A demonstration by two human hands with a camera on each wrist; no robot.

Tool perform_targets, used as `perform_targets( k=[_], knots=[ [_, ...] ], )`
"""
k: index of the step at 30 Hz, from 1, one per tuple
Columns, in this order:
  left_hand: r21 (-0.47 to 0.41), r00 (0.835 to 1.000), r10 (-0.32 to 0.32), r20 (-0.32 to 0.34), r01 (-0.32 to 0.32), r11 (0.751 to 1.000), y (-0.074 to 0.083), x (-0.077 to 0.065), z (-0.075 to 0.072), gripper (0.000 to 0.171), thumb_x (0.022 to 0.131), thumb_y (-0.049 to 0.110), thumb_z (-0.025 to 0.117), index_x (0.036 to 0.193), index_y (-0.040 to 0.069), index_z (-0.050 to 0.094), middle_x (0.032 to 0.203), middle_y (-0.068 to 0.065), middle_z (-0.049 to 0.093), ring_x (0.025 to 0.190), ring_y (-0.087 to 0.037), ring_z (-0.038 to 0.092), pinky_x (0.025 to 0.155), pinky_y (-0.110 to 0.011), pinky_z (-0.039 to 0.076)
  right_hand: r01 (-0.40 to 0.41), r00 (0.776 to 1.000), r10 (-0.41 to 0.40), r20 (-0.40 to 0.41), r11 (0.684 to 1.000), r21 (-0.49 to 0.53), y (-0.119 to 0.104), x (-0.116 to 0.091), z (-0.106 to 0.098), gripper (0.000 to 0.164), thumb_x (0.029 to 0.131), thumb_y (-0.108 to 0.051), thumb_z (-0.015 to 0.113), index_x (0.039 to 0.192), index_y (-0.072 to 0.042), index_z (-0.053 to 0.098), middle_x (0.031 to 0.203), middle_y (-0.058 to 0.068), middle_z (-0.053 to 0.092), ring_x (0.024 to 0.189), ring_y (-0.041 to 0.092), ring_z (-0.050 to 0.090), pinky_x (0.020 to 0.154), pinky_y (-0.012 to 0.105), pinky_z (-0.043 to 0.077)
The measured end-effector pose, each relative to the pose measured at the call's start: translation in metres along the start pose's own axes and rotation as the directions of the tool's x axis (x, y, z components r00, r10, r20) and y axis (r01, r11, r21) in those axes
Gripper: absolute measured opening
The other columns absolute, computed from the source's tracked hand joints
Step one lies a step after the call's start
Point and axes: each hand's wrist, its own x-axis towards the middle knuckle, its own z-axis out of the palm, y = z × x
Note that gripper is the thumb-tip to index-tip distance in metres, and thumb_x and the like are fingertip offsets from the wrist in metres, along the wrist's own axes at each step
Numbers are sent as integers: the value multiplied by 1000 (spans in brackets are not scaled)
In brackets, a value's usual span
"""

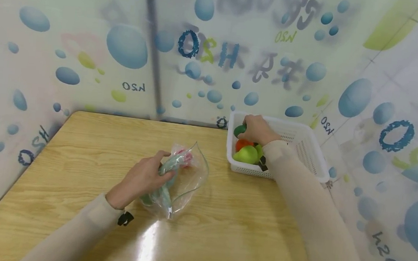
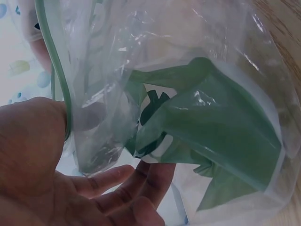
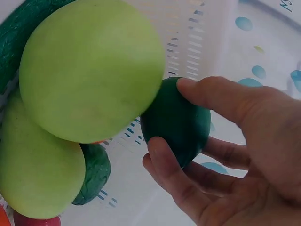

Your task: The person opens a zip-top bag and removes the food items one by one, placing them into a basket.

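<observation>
A clear plastic zip bag (image 1: pixel 188 187) with pale green printing lies on the wooden table, something pink showing at its far end. My left hand (image 1: pixel 144 177) holds the bag, thumb at its green-edged rim and fingers bent beneath the plastic in the left wrist view. Over the left end of a white basket (image 1: pixel 276 175), my right hand (image 1: pixel 257 129) grips a dark green, smooth oval fruit or vegetable (image 3: pixel 174 122) between thumb and fingers. Beside it sits a large light green fruit (image 3: pixel 91 70), with another light green fruit (image 3: pixel 40 162) below.
A red-orange item (image 1: pixel 243 144) lies in the basket near the light green fruit. Other dark green pieces (image 3: pixel 96 174) show beneath the fruit. The wooden table (image 1: pixel 89 157) meets a wall covering printed with blue and green drops (image 1: pixel 126 47).
</observation>
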Motion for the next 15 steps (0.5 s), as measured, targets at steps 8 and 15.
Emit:
perform_targets(
  k=[8, 15],
  knots=[
    [11, 1000, -5, 0, 5, 1000, 1, -1, 2, 68, 110, 36, 79, 166, 6, 55, 110, -17, 83, 80, -20, 73, 64, -35, 56, 21, 999, -22, -35, 1000, -21, 2, -1, 5, 50, 111, -9, 72, 155, 11, 60, 154, 32, 69, 131, 41, 67, 122, 54, 59],
    [3, 1000, -5, -9, 5, 1000, 1, -1, 2, 65, 110, 35, 78, 164, 4, 57, 105, -16, 82, 73, -19, 69, 59, -34, 53, 48, 994, -48, -103, 999, -5, 9, 3, 7, 51, 112, -14, 70, 158, 7, 62, 156, 30, 65, 141, 44, 61, 126, 57, 55]
  ],
)
